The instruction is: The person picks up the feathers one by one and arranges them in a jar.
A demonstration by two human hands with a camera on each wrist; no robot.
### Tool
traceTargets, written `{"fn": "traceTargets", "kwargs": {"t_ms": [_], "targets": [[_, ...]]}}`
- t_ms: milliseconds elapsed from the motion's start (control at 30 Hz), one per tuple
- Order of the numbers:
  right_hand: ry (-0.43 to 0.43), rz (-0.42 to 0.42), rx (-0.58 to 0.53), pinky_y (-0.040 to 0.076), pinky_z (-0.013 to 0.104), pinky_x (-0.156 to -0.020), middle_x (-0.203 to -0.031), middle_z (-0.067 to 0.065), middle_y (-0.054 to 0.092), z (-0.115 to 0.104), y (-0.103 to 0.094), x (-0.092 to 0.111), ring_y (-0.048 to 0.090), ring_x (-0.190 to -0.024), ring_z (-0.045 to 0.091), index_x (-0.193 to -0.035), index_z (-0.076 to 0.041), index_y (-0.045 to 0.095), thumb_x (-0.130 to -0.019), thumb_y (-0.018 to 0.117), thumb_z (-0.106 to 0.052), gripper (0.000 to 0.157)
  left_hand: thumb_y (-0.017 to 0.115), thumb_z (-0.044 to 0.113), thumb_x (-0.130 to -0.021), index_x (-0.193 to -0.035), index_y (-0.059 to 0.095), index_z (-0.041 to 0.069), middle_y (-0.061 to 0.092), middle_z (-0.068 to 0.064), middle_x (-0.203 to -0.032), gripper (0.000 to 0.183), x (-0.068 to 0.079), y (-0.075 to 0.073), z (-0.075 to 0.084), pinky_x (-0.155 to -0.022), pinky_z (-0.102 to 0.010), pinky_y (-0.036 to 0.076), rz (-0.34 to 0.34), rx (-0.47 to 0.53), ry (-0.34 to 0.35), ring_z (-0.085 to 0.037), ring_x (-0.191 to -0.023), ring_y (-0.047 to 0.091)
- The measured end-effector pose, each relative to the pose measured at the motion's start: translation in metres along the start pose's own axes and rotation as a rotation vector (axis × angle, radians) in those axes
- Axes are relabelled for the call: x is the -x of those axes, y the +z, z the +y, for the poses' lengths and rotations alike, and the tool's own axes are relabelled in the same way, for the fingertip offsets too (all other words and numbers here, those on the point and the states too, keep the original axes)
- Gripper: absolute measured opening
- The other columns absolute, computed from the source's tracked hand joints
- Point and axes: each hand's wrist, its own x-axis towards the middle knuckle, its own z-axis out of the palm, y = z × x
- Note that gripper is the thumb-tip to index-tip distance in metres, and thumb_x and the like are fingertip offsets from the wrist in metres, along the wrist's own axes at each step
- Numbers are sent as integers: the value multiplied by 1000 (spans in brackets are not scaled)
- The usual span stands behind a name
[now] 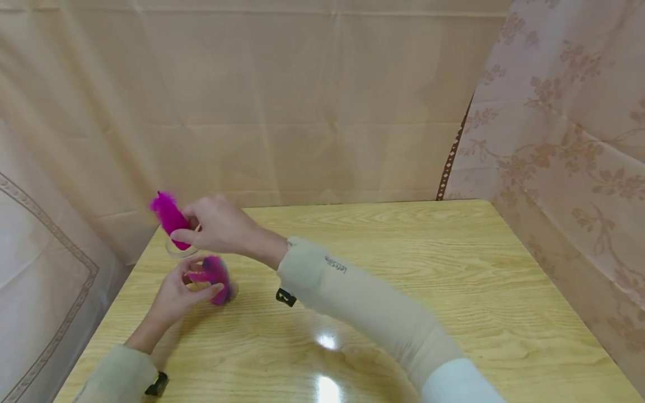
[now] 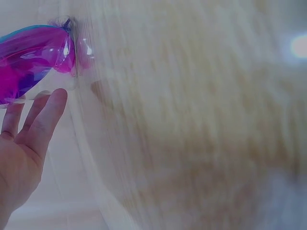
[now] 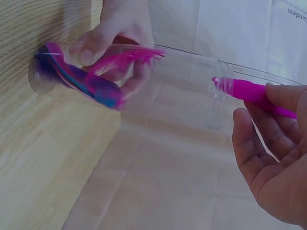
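A clear cylindrical jar (image 3: 184, 79) stands on the table at the left in the head view. Magenta, blue and purple feathers (image 3: 72, 79) lie inside it near the base, also seen through the wall in the left wrist view (image 2: 36, 52). My left hand (image 1: 173, 291) holds the jar's side, thumb and fingers around it. Over the jar's mouth, my right hand (image 1: 221, 226) pinches a magenta feather (image 1: 168, 218) between thumb and fingers. In the right wrist view that feather's lower tip is at the jar's rim; whether it is fully inside I cannot tell.
The wood-grain table (image 1: 403, 291) extends far to the right of the jar. A beige curtain (image 1: 302, 112) hangs behind it, with a flowered cloth (image 1: 569, 140) on the right and a white bordered cloth (image 1: 40, 280) on the left.
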Motion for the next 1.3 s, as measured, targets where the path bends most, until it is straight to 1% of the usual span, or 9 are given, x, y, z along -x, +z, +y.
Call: {"fn": "traceTargets", "kwargs": {"t_ms": [100, 367, 533, 633, 733, 867, 1033, 1233, 1300], "targets": [[24, -12, -2, 45, 17, -55, -80, -14, 70, 1, 4, -1, 57, -59, 2, -93, -15, 72, -99, 69, -28, 15, 85, 19, -86, -144, 49, 10, 61, -15, -121, 69, 0, 1, -1, -71, -29, 55, 7, 2, 15, -32, -98, 66], [14, 10, 7, 45, 17, -55, -75, -16, 67, 6, 9, -1, 55, -58, 0, -89, -17, 69, -99, 69, -27, 14, 84, 20, -86, -143, 49, 7, 61, -19, -119, 69, -1, 1, -2, -72, -28, 55, 7, -1, 21, -37, -99, 65], [28, -1, -28, 48, 14, -58, -82, -12, 72, 7, 10, -3, 61, -65, -5, -101, -16, 70, -99, 69, -24, 8, 85, 21, -85, -144, 47, 4, 61, -20, -120, 72, -2, 0, -2, -72, -27, 55, 12, -21, 16, -36, -100, 65], [27, -2, -31, 49, 13, -60, -83, -10, 72, 7, 11, -3, 63, -69, -6, -107, -15, 67, -99, 69, -21, 11, 85, 22, -85, -145, 45, 1, 61, -20, -120, 74, -3, 0, -3, -72, -27, 55, 11, -25, 6, -36, -100, 65], [37, -3, -33, 50, 13, -59, -79, -11, 70, 8, 12, -3, 63, -66, -6, -109, -15, 62, -98, 69, -19, 14, 84, 23, -86, -144, 43, -1, 61, -21, -121, 75, -3, -1, -3, -73, -27, 56, -1, -16, -10, -36, -100, 65], [67, -21, -29, 50, 14, -56, -75, -13, 68, 8, 15, -3, 62, -61, -5, -116, -15, 58, -98, 70, -19, 21, 83, 23, -88, -143, 43, 0, 60, -21, -121, 72, -3, -1, -2, -74, -27, 56, -14, -4, -22, -36, -99, 66], [89, -35, -17, 50, 13, -57, -78, -12, 69, 7, 16, -5, 62, -63, -5, -125, -15, 56, -98, 70, -20, 30, 82, 24, -88, -141, 45, 1, 60, -20, -121, 69, -3, -2, 0, -75, -28, 56, -20, -2, -26, -35, -100, 66], [105, -53, -30, 50, 13, -58, -83, -11, 71, 6, 17, -7, 63, -65, -5, -128, -16, 56, -98, 70, -21, 33, 83, 24, -88, -139, 45, 1, 60, -20, -120, 68, -4, -3, -1, -75, -27, 56, -14, -8, -23, -36, -100, 66], [100, -51, -26, 50, 13, -58, -84, -11, 71, 6, 17, -7, 63, -66, -5, -127, -16, 56, -98, 70, -21, 32, 83, 24, -87, -138, 47, 1, 60, -20, -119, 66, -4, -3, -2, -76, -27, 56, -10, -13, -19, -35, -99, 66]]}}
